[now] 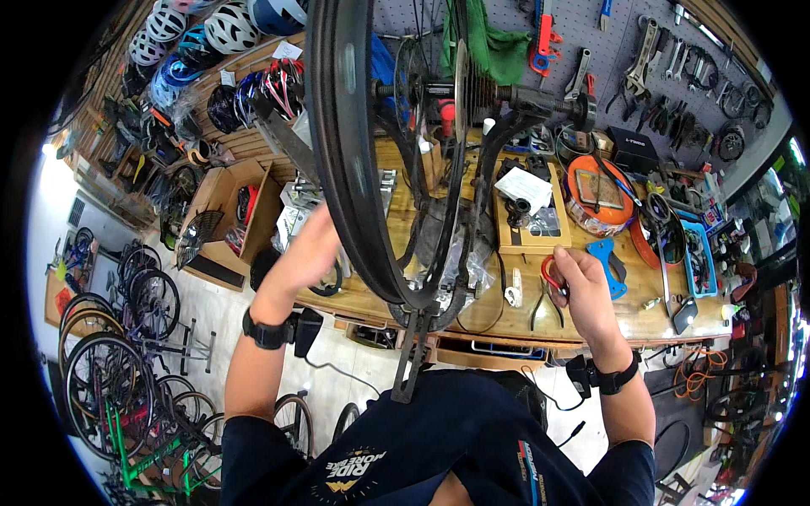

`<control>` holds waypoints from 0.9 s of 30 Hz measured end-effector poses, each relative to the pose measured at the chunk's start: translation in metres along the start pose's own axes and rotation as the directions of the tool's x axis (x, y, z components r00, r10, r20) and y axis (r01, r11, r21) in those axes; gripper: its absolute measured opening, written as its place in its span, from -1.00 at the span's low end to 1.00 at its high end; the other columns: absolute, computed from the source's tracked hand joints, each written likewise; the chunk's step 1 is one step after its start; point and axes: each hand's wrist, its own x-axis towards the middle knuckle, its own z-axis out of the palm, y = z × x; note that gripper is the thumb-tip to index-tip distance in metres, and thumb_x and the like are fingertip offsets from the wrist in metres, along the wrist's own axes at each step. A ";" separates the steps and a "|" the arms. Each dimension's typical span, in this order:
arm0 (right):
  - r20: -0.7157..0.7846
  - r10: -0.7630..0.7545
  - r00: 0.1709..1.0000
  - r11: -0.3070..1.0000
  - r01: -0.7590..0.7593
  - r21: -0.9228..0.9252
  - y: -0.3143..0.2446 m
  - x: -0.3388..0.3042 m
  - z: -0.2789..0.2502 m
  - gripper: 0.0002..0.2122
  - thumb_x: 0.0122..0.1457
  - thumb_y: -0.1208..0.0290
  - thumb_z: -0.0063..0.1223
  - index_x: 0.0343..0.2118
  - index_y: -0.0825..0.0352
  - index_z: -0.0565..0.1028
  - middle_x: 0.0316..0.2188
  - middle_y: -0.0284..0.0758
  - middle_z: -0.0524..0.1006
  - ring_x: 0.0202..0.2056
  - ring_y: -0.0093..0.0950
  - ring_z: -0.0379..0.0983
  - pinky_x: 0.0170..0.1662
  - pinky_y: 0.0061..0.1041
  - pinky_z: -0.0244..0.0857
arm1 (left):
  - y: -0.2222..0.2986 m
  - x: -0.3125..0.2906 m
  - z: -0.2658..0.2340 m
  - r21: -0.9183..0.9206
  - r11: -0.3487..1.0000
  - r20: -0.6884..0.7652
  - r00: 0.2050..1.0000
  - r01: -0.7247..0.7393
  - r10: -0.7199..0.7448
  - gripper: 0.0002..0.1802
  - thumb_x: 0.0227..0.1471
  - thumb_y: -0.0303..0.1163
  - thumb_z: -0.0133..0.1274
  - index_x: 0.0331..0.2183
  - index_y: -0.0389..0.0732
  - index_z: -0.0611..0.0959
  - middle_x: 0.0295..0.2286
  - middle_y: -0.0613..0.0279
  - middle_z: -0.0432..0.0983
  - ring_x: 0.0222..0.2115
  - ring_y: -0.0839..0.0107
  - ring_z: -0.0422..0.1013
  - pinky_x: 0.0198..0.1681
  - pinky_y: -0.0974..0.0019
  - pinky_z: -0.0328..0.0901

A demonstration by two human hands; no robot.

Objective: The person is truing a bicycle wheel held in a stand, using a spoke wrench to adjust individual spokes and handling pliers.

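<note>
A bicycle wheel with a black rim stands upright in a dark truing stand, its axle held between the stand's arms. My left hand is beside the rim's left side, smeared by motion; its fingers cannot be made out. To the right of the wheel, my right hand is closed on a small red ring-shaped tool, partly hidden by the fingers. Just below it on the wooden workbench lies a pair of pliers. A blue curved tool lies to that hand's right.
Beyond my right hand are a yellow-edged tray of small parts and an orange round container. A blue basket stands farther right. Tools hang on the pegboard. A cardboard box and several bicycles are on the left.
</note>
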 end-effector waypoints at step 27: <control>0.107 0.130 0.986 0.986 -0.117 -0.122 0.057 0.001 -0.033 -0.64 0.29 0.22 -0.02 -0.63 0.27 0.37 -0.70 -0.56 0.28 -0.66 -0.76 0.12 -0.61 -0.68 0.02 | 0.043 -0.019 0.103 0.218 0.965 0.227 0.954 0.147 -0.196 -0.20 -0.05 -0.39 0.25 0.18 -0.21 0.24 -0.01 0.06 0.46 -0.04 0.32 0.41 0.05 0.27 0.22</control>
